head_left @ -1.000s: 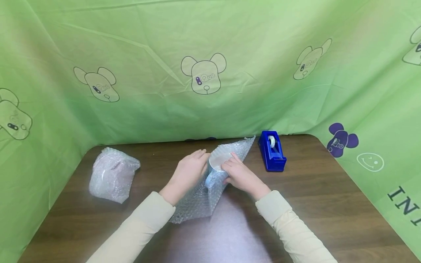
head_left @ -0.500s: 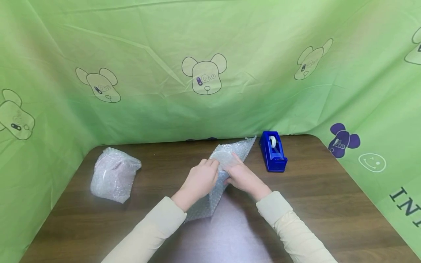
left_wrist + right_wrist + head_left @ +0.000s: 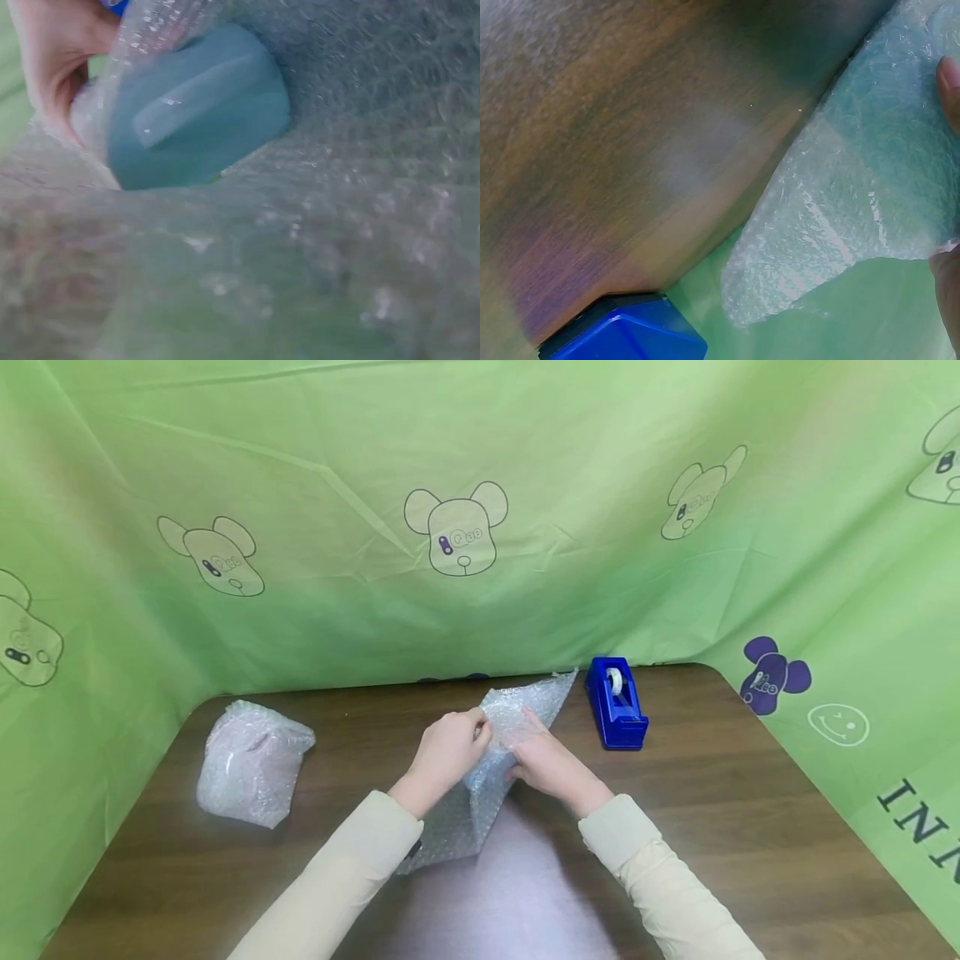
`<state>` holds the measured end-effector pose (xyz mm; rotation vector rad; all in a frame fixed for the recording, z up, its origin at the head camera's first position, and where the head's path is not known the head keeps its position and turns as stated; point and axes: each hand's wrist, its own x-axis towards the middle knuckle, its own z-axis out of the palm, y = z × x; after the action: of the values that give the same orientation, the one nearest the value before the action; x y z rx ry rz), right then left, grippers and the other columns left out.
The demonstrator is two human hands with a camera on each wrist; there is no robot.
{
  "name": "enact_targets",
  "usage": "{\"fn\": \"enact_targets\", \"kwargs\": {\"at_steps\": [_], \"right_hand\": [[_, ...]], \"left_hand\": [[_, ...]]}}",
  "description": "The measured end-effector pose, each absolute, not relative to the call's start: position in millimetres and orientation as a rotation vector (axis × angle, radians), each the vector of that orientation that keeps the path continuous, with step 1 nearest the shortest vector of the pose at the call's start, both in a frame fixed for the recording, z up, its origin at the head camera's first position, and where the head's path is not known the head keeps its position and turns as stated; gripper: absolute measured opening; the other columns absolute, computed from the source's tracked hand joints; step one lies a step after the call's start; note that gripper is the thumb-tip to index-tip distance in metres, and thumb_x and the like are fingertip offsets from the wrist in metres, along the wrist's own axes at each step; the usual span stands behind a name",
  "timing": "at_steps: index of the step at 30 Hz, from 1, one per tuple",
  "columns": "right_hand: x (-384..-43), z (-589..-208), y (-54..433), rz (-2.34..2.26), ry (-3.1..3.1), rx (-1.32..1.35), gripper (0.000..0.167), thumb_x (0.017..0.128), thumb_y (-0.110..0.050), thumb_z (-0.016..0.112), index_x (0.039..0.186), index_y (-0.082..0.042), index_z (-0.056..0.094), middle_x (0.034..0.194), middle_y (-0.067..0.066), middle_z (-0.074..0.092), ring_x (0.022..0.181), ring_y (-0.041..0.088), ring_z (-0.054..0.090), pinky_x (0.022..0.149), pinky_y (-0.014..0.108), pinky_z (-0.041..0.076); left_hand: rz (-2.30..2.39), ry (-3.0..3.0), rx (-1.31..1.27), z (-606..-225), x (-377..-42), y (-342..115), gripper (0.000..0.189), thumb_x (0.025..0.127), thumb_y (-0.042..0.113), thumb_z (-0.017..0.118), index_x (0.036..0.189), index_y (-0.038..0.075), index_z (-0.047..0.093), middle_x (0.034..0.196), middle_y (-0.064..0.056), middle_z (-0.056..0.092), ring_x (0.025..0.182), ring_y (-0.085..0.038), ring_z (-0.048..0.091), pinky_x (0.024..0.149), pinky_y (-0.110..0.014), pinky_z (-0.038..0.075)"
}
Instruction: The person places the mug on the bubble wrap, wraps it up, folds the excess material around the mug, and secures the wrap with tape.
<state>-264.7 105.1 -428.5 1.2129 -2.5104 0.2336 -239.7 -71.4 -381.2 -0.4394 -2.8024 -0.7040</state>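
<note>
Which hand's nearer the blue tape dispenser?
Right. In the head view, the right hand is left of and lower than the blue tape dispenser; the left hand is farther left.

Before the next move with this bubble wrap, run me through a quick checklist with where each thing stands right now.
1. Right hand gripping the bubble wrap: ok.
2. Left hand at the wrap's edge: ok.
3. Wrap closed all round the blue cup: not ok; its near part spreads loose.
4. Cup undamaged: cannot tell; wrap and hands hide much of it.
5. Tape dispenser on the table, with a tape roll in it: ok.
</note>
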Motion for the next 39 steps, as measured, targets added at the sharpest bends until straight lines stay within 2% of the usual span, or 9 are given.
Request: {"fn": "enact_targets", "kwargs": {"at_steps": [4, 6, 10, 14, 19, 23, 29, 32, 39], "right_hand": [[-265.6, -428.9, 104.0, 0.212, -2.505, 1.214, 0.024, 0.065, -0.023, 0.082, 0.078, -0.011, 0.066, 0.064, -0.003, 0.066, 0.079, 0.017, 0.067, 0.113, 0.054, 0.028], [-265.8, -429.1, 103.9, 0.223, -2.505, 1.211, 0.026, 0.064, -0.022, 0.082, 0.081, -0.010, 0.067, 0.067, -0.002, 0.067, 0.082, 0.019, 0.068, 0.113, 0.054, 0.028], [-266.1, -429.4, 102.8, 0.243, -2.508, 1.216, 0.034, 0.064, -0.021, 0.083, 0.091, -0.007, 0.069, 0.077, 0.001, 0.072, 0.093, 0.022, 0.068, 0.113, 0.055, 0.027], [-266.3, -429.5, 102.2, 0.247, -2.501, 1.218, 0.030, 0.063, -0.020, 0.083, 0.087, -0.008, 0.071, 0.083, 0.003, 0.074, 0.099, 0.023, 0.067, 0.112, 0.057, 0.028], [-266.2, -429.3, 101.8, 0.241, -2.518, 1.202, 0.029, 0.063, -0.021, 0.083, 0.086, -0.009, 0.070, 0.085, 0.002, 0.073, 0.100, 0.023, 0.066, 0.113, 0.055, 0.027], [-266.1, -428.8, 102.1, 0.251, -2.547, 1.193, 0.035, 0.064, -0.020, 0.083, 0.094, -0.007, 0.070, 0.094, 0.004, 0.074, 0.107, 0.025, 0.063, 0.115, 0.055, 0.025], [-267.4, -431.2, 103.7, 0.274, -2.496, 1.208, 0.059, 0.062, -0.019, 0.084, 0.116, -0.005, 0.064, 0.112, 0.009, 0.070, 0.111, 0.026, 0.061, 0.113, 0.055, 0.028], [-266.6, -432.8, 104.4, 0.255, -2.461, 1.200, 0.055, 0.061, -0.019, 0.085, 0.111, -0.007, 0.065, 0.102, 0.006, 0.071, 0.105, 0.025, 0.062, 0.113, 0.054, 0.030], [-262.8, -438.8, 104.4, 0.242, -2.421, 1.142, 0.048, 0.061, -0.020, 0.085, 0.103, -0.009, 0.063, 0.096, 0.004, 0.065, 0.101, 0.024, 0.058, 0.112, 0.053, 0.031]], "left_hand": [[-0.910, -2.775, -0.329, -384.8, -250.2, -72.7, 0.013, 0.094, 0.022, 0.059, 0.097, 0.013, 0.066, 0.090, -0.002, 0.074, 0.074, -0.016, 0.065, 0.067, -0.034, 0.052], [-1.082, -2.745, -0.250, -387.1, -255.5, -73.6, 0.012, 0.091, 0.022, 0.063, 0.097, 0.012, 0.065, 0.094, -0.003, 0.074, 0.081, -0.017, 0.068, 0.069, -0.033, 0.052], [-1.340, -2.666, -0.120, -393.3, -263.6, -75.0, 0.016, 0.085, 0.021, 0.071, 0.095, 0.009, 0.066, 0.090, -0.006, 0.073, 0.081, -0.018, 0.066, 0.068, -0.026, 0.049], [-1.455, -2.636, -0.088, -399.4, -268.7, -73.8, 0.023, 0.082, 0.019, 0.074, 0.098, 0.005, 0.065, 0.092, -0.010, 0.069, 0.085, -0.021, 0.064, 0.072, -0.027, 0.050], [-1.609, -2.645, -0.011, -405.1, -272.4, -74.0, 0.044, 0.082, 0.021, 0.075, 0.116, 0.000, 0.057, 0.111, -0.019, 0.064, 0.105, -0.030, 0.061, 0.089, -0.039, 0.051], [-1.849, -2.678, 0.110, -407.0, -275.2, -77.1, 0.054, 0.085, 0.024, 0.071, 0.128, 0.000, 0.049, 0.126, -0.022, 0.057, 0.117, -0.032, 0.056, 0.097, -0.042, 0.048], [-1.916, -2.741, 0.154, -404.0, -279.5, -77.2, 0.049, 0.086, 0.021, 0.070, 0.126, 0.001, 0.052, 0.126, -0.021, 0.056, 0.116, -0.031, 0.055, 0.096, -0.038, 0.048], [-1.902, -2.764, 0.138, -402.9, -280.1, -76.3, 0.046, 0.085, 0.018, 0.069, 0.125, 0.000, 0.052, 0.124, -0.021, 0.057, 0.112, -0.030, 0.056, 0.094, -0.037, 0.048], [-1.795, -2.820, 0.061, -400.2, -280.3, -73.2, 0.044, 0.084, 0.007, 0.062, 0.125, -0.004, 0.050, 0.120, -0.022, 0.058, 0.105, -0.028, 0.057, 0.093, -0.039, 0.049]]}}
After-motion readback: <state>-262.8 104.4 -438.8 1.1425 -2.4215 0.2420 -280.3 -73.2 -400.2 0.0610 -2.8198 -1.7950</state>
